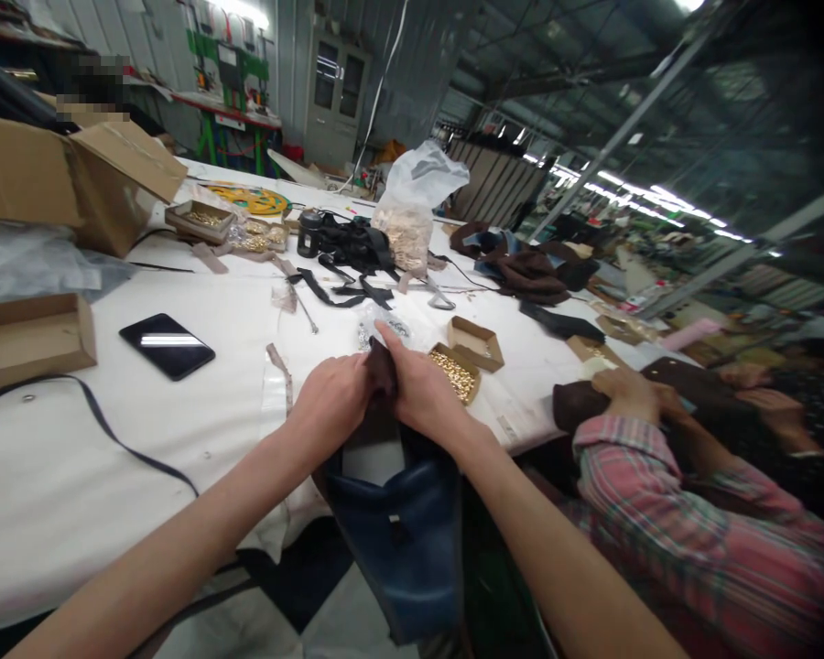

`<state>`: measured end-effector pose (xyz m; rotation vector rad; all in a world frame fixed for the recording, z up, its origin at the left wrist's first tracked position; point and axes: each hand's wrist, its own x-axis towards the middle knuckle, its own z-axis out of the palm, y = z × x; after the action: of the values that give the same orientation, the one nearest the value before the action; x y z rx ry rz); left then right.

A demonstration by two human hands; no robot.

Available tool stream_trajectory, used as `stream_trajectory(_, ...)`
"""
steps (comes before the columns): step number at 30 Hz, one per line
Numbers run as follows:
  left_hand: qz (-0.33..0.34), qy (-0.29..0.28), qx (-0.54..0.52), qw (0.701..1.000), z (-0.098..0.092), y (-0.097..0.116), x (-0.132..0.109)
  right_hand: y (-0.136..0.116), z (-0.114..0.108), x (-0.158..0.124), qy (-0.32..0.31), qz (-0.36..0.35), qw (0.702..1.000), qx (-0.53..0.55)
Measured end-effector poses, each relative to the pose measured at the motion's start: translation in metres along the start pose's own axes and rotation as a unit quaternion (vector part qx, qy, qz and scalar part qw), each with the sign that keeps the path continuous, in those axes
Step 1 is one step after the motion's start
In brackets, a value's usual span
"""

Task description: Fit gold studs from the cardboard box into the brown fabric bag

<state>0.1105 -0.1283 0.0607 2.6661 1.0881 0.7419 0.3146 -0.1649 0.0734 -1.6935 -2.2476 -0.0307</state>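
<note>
My left hand (333, 394) and my right hand (422, 384) meet at the table's front edge, both closed on the dark brown upper end of a bag-like leather piece. Its blue lower part (412, 540) hangs below my hands, with a small metal fitting on it and a grey patch above. My right index finger points up along the brown end. Just beyond my hands lies a clear bag of small silvery parts (383, 328). Right of my right hand sits an open box of gold-coloured studs (455, 373), beside another small cardboard box (477, 344).
On the white table (240, 403) are a phone (168, 345), black straps (357, 243), a plastic bag (408, 215) and cardboard boxes (31, 339). Dark brown pieces (528, 265) lie at the back right. At the right, a person in a plaid sleeve (700, 503) handles brown material.
</note>
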Motion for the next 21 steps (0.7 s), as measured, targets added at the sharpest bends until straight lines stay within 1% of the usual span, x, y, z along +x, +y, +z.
stream_trajectory(3,0.010,-0.009,0.009,1.000,0.003,-0.001,0.000,0.010,0.018,0.014,-0.102,0.038,0.993,-0.042)
stream_trajectory(4,-0.001,-0.012,0.011,1.000,0.002,-0.001,-0.003,0.013,0.023,0.017,-0.132,0.049,0.988,-0.059)
stream_trajectory(5,-0.018,-0.026,0.017,0.999,0.001,-0.002,-0.007,0.015,0.027,0.021,-0.152,0.061,0.984,-0.072)
stream_trajectory(7,-0.056,-0.089,0.042,0.994,-0.001,-0.005,-0.015,0.020,0.030,0.028,-0.165,0.076,0.980,-0.077)
stream_trajectory(9,-0.086,-0.158,0.071,0.981,-0.003,-0.011,-0.020,0.025,0.027,0.037,-0.172,0.084,0.979,-0.067)
stream_trajectory(11,-0.102,-0.192,0.092,0.972,-0.007,-0.018,-0.020,0.032,0.021,0.046,-0.190,0.100,0.975,-0.049)
stream_trajectory(13,-0.112,-0.205,0.106,0.967,-0.013,-0.025,-0.014,0.040,0.014,0.052,-0.217,0.128,0.967,-0.028)
stream_trajectory(16,-0.100,-0.233,0.122,0.960,-0.027,-0.030,0.001,0.050,0.009,0.050,-0.251,0.171,0.953,0.008)
stream_trajectory(19,-0.087,-0.249,0.132,0.955,-0.039,-0.025,0.018,0.054,0.012,0.040,-0.272,0.203,0.939,0.046)
stream_trajectory(21,-0.080,-0.256,0.132,0.954,-0.042,-0.021,0.030,0.052,0.015,0.032,-0.277,0.221,0.933,0.063)
